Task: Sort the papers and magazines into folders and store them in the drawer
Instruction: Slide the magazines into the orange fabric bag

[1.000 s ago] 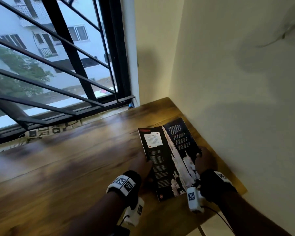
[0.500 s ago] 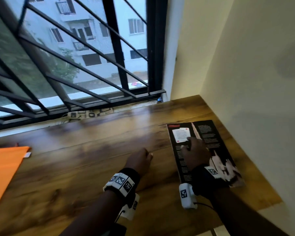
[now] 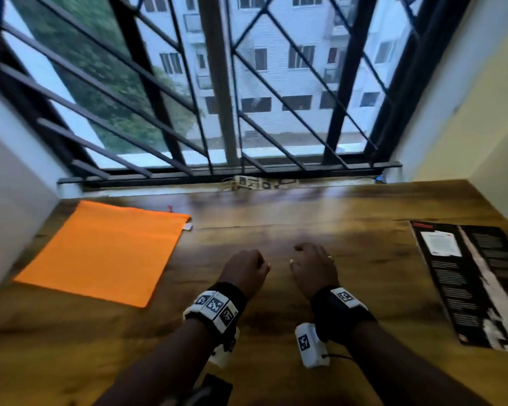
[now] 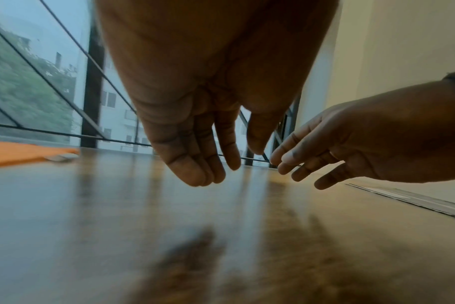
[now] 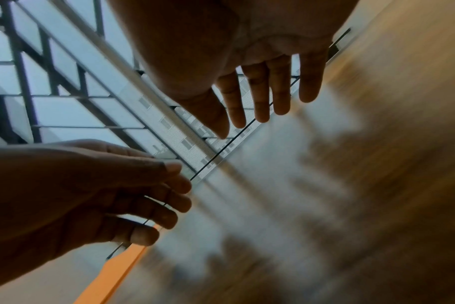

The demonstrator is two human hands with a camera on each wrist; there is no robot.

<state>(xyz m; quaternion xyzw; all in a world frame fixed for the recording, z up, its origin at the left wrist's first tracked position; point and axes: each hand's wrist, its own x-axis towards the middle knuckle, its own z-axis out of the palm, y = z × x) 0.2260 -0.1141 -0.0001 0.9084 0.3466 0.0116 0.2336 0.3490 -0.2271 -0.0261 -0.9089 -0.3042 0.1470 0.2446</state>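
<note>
Head view: both hands hang just above the middle of the wooden surface [image 3: 276, 376], between an orange folder [image 3: 100, 253] lying flat at far left and a dark magazine [image 3: 475, 282] lying flat at far right, well apart from each other. Left hand [image 3: 244, 269] and right hand [image 3: 313, 266] are close together, fingers loosely curled downward and holding nothing; the wrist views confirm relaxed, slightly spread fingers [image 4: 190, 170] clear of the surface and of any paper. Judged from this layout, the sorting is at an early stage: the magazine is not yet inside the folder, the folder appears shut and flat, and nothing is being carried. No loose papers and no drawer appear in any view, so whether other items are already filed or stored cannot be told. Remaining, by this reading: bring magazine and folder together, insert it, handle any further papers out of view, and put the folder in the drawer
</note>
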